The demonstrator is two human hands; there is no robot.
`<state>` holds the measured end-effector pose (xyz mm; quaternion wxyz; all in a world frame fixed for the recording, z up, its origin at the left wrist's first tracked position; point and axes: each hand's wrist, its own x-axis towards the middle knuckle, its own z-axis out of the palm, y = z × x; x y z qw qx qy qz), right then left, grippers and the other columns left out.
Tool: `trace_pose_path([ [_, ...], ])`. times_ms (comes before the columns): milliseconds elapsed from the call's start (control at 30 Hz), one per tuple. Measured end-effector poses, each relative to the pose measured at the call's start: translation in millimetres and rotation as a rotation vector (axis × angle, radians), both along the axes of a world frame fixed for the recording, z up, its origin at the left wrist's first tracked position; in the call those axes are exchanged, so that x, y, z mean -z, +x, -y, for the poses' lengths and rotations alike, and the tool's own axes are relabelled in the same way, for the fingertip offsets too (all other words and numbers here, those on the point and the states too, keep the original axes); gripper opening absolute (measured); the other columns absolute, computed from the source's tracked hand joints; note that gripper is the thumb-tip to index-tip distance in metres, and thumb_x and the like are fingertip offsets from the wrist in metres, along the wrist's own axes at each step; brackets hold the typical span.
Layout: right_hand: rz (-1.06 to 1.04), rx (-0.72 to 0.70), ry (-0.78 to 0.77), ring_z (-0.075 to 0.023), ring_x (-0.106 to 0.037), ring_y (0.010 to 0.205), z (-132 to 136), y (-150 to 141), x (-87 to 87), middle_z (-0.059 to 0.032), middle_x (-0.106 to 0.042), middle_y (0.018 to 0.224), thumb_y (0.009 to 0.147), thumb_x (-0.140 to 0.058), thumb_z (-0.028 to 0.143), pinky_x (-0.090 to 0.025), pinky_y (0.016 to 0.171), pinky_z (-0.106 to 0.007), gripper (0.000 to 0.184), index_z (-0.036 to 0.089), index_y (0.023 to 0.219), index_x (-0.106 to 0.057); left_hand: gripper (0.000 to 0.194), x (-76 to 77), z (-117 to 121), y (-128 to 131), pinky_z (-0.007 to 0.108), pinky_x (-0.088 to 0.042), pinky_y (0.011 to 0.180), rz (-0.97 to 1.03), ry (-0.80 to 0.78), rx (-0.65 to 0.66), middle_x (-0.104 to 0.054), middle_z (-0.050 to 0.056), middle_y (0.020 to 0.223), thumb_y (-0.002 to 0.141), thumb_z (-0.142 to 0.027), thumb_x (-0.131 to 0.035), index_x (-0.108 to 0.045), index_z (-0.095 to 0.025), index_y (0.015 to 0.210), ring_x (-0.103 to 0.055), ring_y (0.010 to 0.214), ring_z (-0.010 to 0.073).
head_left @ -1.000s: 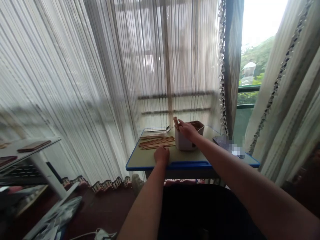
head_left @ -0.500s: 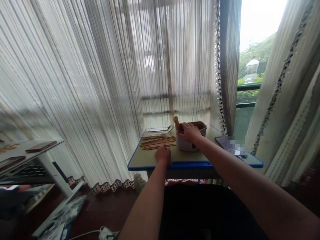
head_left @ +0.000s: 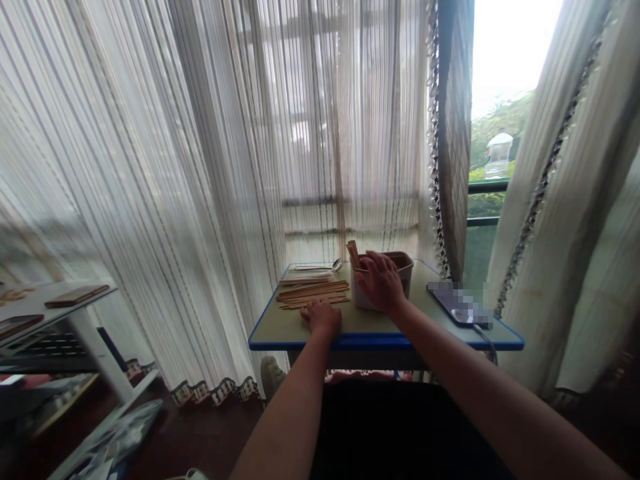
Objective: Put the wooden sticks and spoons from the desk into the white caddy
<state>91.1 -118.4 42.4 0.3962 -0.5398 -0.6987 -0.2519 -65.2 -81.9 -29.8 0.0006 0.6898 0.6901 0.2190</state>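
My left hand [head_left: 323, 318] lies low on the table at the near edge of a row of wooden chopsticks [head_left: 315, 291], its fingers stretched out flat. My right hand [head_left: 384, 280] is over the near-left rim of a pale box-shaped holder [head_left: 365, 298], fingers spread apart. A bundle of chopsticks [head_left: 353, 252] stands upright in the holder's left corner, beside my right thumb. Behind the row lie paler chopsticks [head_left: 305, 279] and a metal slotted spoon [head_left: 337, 265]. The holder's inside is partly hidden by my right hand.
The small table [head_left: 270, 332] has a blue edge. A phone-like device [head_left: 453, 303] with a cable lies on its right side. Striped curtains [head_left: 225, 200] hang close behind. To the left stands a white desk [head_left: 95, 299] with flat cases on it.
My right hand has let go of the upright chopsticks and moved slightly right over the rim, its fingers spreading. My left hand has gone from curled to stretched out beside the row.
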Motion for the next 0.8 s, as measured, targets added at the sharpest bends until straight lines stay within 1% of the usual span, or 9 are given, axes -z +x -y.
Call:
trace_pose_path([
  [67, 0.031, -0.106, -0.06, -0.0234, -0.041, 0.111, 10, -4, 19.7, -0.01, -0.049, 0.12, 0.084, -0.04, 0.03, -0.029, 0.096, -0.036, 0.031, 0.018, 0.109, -0.053, 0.041, -1.2, 1, 0, 0.05, -0.023, 0.095, 0.0, -0.003, -0.033, -0.051, 0.014, 0.12, 0.074, -0.037, -0.044, -0.055, -0.02, 0.11, -0.04, 0.112, 0.0309],
  [133, 0.048, -0.161, -0.232, -0.02, -0.049, 0.1, 16, -8, 41.8, -0.0083, -0.056, 0.106, 0.084, -0.038, 0.028, -0.035, 0.09, -0.031, 0.027, 0.019, 0.101, -0.057, 0.039, -2.0, 1, 1, 0.048, -0.024, 0.095, -0.002, 0.0, -0.053, -0.051, 0.013, 0.119, 0.074, -0.038, -0.046, -0.057, -0.021, 0.108, -0.041, 0.112, 0.0305],
  [200, 0.031, -0.13, -0.439, -0.0184, -0.053, 0.092, 16, -9, 60.0, -0.0078, -0.058, 0.1, 0.084, -0.04, 0.029, -0.038, 0.083, -0.028, 0.026, 0.019, 0.098, -0.059, 0.036, -1.9, 0, 0, 0.047, -0.026, 0.094, 0.005, 0.002, -0.058, -0.053, 0.012, 0.117, 0.074, -0.037, -0.046, -0.059, -0.022, 0.104, -0.042, 0.111, 0.0299],
  [267, 0.04, -0.091, -0.572, -0.0188, -0.055, 0.091, 11, -11, 70.4, -0.0078, -0.059, 0.101, 0.082, -0.042, 0.033, -0.04, 0.08, -0.027, 0.03, 0.019, 0.103, -0.059, 0.033, -1.1, -1, 0, 0.046, -0.026, 0.093, 0.023, 0.003, -0.055, -0.054, 0.011, 0.115, 0.074, -0.037, -0.046, -0.061, -0.023, 0.1, -0.042, 0.11, 0.0295],
  [367, 0.092, -0.025, -0.62, -0.0224, -0.054, 0.098, 1, -14, 73.3, -0.0099, -0.057, 0.111, 0.082, -0.041, 0.04, -0.039, 0.081, -0.03, 0.043, 0.02, 0.12, -0.051, 0.031, 0.3, -3, 0, 0.047, -0.027, 0.091, 0.048, 0.011, -0.051, -0.054, 0.01, 0.115, 0.073, -0.037, -0.048, -0.063, -0.025, 0.098, -0.042, 0.108, 0.0296],
  [433, 0.134, 0.021, -0.644, -0.0243, -0.054, 0.099, -4, -17, 72.3, -0.0111, -0.057, 0.113, 0.084, -0.037, 0.043, -0.039, 0.081, -0.033, 0.047, 0.021, 0.124, -0.048, 0.03, 0.9, -3, 0, 0.048, -0.027, 0.09, 0.048, 0.019, -0.044, -0.053, 0.01, 0.114, 0.073, -0.037, -0.049, -0.063, -0.027, 0.097, -0.042, 0.107, 0.0299],
  [533, 0.156, 0.038, -0.664, -0.0238, -0.055, 0.098, -7, -20, 72.6, -0.0104, -0.059, 0.109, 0.085, -0.033, 0.045, -0.039, 0.081, -0.033, 0.046, 0.022, 0.119, -0.053, 0.027, 1.1, -2, -1, 0.048, -0.026, 0.09, 0.039, 0.027, -0.019, -0.054, 0.01, 0.111, 0.073, -0.036, -0.048, -0.064, -0.027, 0.093, -0.041, 0.106, 0.03],
  [700, 0.09, 0.05, -0.648, -0.023, -0.053, 0.102, -6, -18, 76.4, -0.0118, -0.057, 0.115, 0.083, -0.038, 0.044, -0.038, 0.083, -0.031, 0.051, 0.018, 0.125, -0.047, 0.026, 1.1, 1, -1, 0.047, -0.028, 0.088, 0.039, 0.03, -0.002, -0.054, 0.01, 0.11, 0.074, -0.038, -0.048, -0.066, -0.026, 0.089, -0.042, 0.105, 0.0298],
  [800, 0.08, 0.054, -0.662, -0.0232, -0.054, 0.1, -6, -16, 78.2, -0.0116, -0.059, 0.109, 0.083, -0.036, 0.044, -0.038, 0.082, -0.031, 0.044, 0.018, 0.114, -0.055, 0.025, 0.2, 4, -2, 0.046, -0.028, 0.089, 0.046, 0.023, 0.003, -0.055, 0.009, 0.111, 0.074, -0.037, -0.049, -0.066, -0.027, 0.089, -0.041, 0.107, 0.0291],
])
